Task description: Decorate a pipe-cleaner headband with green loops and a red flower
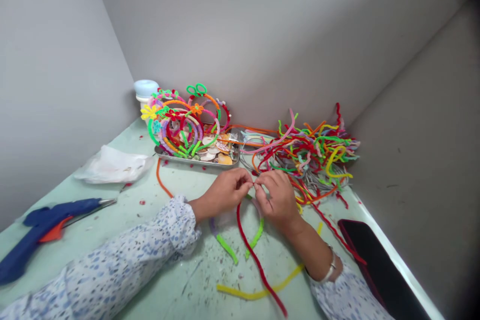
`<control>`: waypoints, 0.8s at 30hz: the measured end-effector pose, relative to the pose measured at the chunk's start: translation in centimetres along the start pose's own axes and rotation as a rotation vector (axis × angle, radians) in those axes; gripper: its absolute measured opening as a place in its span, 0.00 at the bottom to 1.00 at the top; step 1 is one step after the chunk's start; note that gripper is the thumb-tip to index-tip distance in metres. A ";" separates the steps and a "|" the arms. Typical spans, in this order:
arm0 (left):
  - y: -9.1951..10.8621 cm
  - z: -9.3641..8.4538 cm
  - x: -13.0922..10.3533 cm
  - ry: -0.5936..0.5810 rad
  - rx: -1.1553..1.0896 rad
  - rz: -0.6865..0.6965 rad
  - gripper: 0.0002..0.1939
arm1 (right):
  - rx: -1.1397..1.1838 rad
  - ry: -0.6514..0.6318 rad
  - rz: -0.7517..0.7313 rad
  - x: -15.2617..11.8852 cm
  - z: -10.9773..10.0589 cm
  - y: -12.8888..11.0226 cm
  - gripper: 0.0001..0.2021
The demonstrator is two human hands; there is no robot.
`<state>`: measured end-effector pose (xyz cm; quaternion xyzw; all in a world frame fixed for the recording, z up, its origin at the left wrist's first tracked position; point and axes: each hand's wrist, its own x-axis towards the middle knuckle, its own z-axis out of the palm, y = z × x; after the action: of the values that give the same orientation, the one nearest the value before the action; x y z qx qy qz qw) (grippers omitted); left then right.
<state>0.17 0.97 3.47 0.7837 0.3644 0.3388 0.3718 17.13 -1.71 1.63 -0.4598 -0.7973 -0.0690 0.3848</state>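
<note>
My left hand (pixel 230 191) and my right hand (pixel 276 197) meet at mid-table, both pinching a red pipe cleaner (pixel 250 247) between thumb and fingertips. Its long end trails down toward the front of the table. Under my hands lies a headband (pixel 226 248) wrapped in purple and green, its upper part hidden by my fingers. A yellow pipe cleaner (pixel 243 295) crosses beneath the red one on the tabletop. Close to my left wrist is an orange pipe cleaner (pixel 161 180).
A metal tray (pixel 195 161) at the back holds shells and decorated headbands (pixel 183 120). Right of it is a heap of colourful pipe cleaners (pixel 307 152). A blue glue gun (pixel 48 220) and a white plastic bag (pixel 114 164) lie left, a phone (pixel 378 265) right. Walls enclose the table.
</note>
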 end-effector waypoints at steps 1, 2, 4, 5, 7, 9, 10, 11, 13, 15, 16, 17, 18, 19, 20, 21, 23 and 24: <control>0.0 0.1 -0.1 0.017 0.066 0.032 0.06 | 0.037 -0.038 0.047 0.2 -0.1 -0.2 0.05; 0.0 0.1 -0.2 0.030 0.129 0.063 0.06 | 0.083 -0.078 0.102 0.4 -0.2 -0.3 0.05; -0.1 0.2 -0.5 0.028 0.254 0.121 0.05 | 0.203 -0.156 0.238 0.7 -0.5 -0.5 0.06; -0.1 0.3 -0.6 0.018 0.319 0.149 0.05 | 0.274 -0.196 0.320 0.9 -0.6 -0.6 0.06; -0.1 0.5 -0.8 -0.010 0.455 0.208 0.06 | 0.440 -0.276 0.508 1.2 -0.9 -0.5 0.07; -0.1 0.7 -1.0 -0.034 0.575 0.272 0.06 | 0.606 -0.338 0.674 1.3 -1.0 -0.5 0.08; 0.0 0.8 -1.1 -0.043 0.623 0.303 0.07 | 0.685 -0.358 0.732 1.2 -1.1 -0.4 0.09; 0.1 0.8 -1.2 -0.053 0.661 0.334 0.07 | 0.760 -0.368 0.774 1.2 -1.2 -0.5 0.09; 0.2 1.0 -1.5 -0.066 0.708 0.393 0.07 | 0.876 -0.386 0.824 1.1 -1.3 -0.6 0.08; 0.3 1.1 -1.6 -0.062 0.708 0.431 0.09 | 1.012 -0.434 0.913 1.1 -1.5 -0.8 0.07; 0.4 1.2 -1.7 -0.049 0.682 0.430 0.09 | 1.084 -0.460 0.968 1.1 -1.6 -0.8 0.06; 0.4 1.2 -1.7 -0.027 0.635 0.410 0.09 | 1.143 -0.479 1.011 1.2 -1.8 -0.8 0.06; 0.4 1.3 -1.6 0.005 0.566 0.366 0.08 | 1.195 -0.483 1.036 1.3 -1.9 -0.8 0.07; 0.5 1.3 -1.5 0.042 0.474 0.299 0.07 | 1.222 -0.477 1.034 1.4 -2.0 -0.6 0.07; 0.5 1.3 -1.4 0.081 0.361 0.217 0.06 | 1.213 -0.465 0.998 1.4 -2.1 -0.5 0.08; 0.5 1.3 -1.2 0.114 0.232 0.129 0.05 | 1.174 -0.451 0.939 1.5 -2.2 -0.3 0.09; 0.4 1.2 -0.7 0.148 -0.049 -0.040 0.05 | 1.027 -0.403 0.794 1.7 -2.3 0.1 0.10; 0.4 1.2 -0.5 0.145 -0.184 -0.109 0.05 | 0.933 -0.364 0.723 1.7 -2.4 0.2 0.10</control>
<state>0.99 -0.01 3.10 0.6986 0.3996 0.4061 0.4327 18.13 -1.50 4.38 -0.4884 -0.5900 0.5015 0.4023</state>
